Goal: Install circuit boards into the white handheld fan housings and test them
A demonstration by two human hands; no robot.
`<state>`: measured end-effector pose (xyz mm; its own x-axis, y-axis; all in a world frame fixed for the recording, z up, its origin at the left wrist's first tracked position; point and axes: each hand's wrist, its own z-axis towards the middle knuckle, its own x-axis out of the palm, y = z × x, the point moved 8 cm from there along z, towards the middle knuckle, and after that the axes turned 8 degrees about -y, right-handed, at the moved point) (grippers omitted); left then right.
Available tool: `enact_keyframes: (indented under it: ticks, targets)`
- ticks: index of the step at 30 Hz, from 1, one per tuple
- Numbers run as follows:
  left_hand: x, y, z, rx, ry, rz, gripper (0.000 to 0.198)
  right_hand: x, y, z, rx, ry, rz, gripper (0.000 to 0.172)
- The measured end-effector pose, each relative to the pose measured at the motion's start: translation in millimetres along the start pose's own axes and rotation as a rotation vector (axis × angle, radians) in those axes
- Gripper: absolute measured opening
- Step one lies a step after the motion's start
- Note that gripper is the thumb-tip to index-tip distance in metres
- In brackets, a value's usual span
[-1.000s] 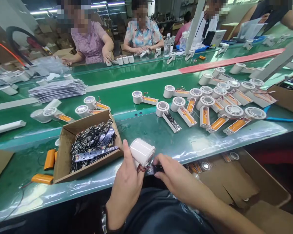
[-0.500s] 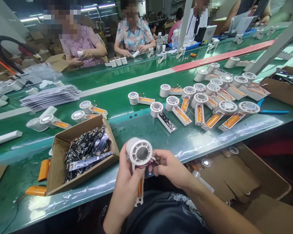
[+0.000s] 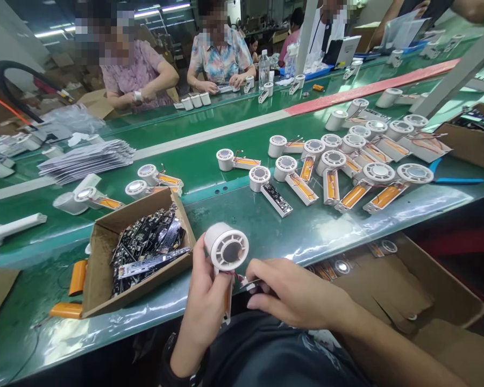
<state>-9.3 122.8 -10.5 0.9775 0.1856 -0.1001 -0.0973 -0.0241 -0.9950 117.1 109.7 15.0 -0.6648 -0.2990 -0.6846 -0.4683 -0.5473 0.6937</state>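
Note:
My left hand [image 3: 205,303] grips a white handheld fan body [image 3: 221,244], its round vented head facing up and its open handle pointing down. An orange battery shows in that handle, partly covered by my fingers. Just right of the handle, my right hand [image 3: 292,290] pinches a small dark circuit board [image 3: 251,285] with a white connector at its end. Red and dark wires [image 3: 239,278] run between the fan and this board; most of the board is hidden by my fingers.
A cardboard box [image 3: 89,290] of circuit boards stands to the left, beside orange batteries [image 3: 78,277]. Several open fan bodies [image 3: 333,159] lie on the green bench at right, near blue tweezers [image 3: 460,180]. Co-workers sit across the line. A lower carton [image 3: 463,301] sits below the bench edge.
My right hand has turned palm-down and now shows the circuit board between its fingers, where wires showed before. The fan has shifted slightly left. Across the line, one co-worker's hands have moved.

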Motion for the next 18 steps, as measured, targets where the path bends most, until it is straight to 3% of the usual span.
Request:
enact_keyframes:
  ticks: [4, 8, 10, 12, 14, 16, 18]
  targets:
    - [2.1, 1, -5, 0.011, -0.008, -0.007, 0.051, 5, -6, 1, 0.128, -0.025, -0.011, 0.009]
    - [6.9, 8, -16, -0.016, -0.036, 0.059, 0.06, 1, -22, 3, 0.392, -0.094, -0.219, 0.013]
    - [6.5, 9, -18, -0.021, -0.076, 0.042, 0.061, 0, -26, 5, 0.447, -0.163, -0.152, 0.018]
    - [3.9, 8, -18, -0.006, -0.124, -0.05, 0.057, 4, -30, 8, 0.453, -0.266, 0.194, 0.013]
    - [2.2, 10, -15, -0.021, -0.141, -0.169, 0.053, 19, -38, 9, 0.478, -0.303, 0.741, 0.006]
    - [2.0, 17, -12, -0.085, -0.132, -0.271, 0.049, 38, -42, 9, 0.53, -0.266, 1.21, 0.026]
    - [1.7, 27, -12, -0.159, -0.122, -0.329, 0.046, 49, -44, 5, 0.554, -0.257, 1.388, 0.033]
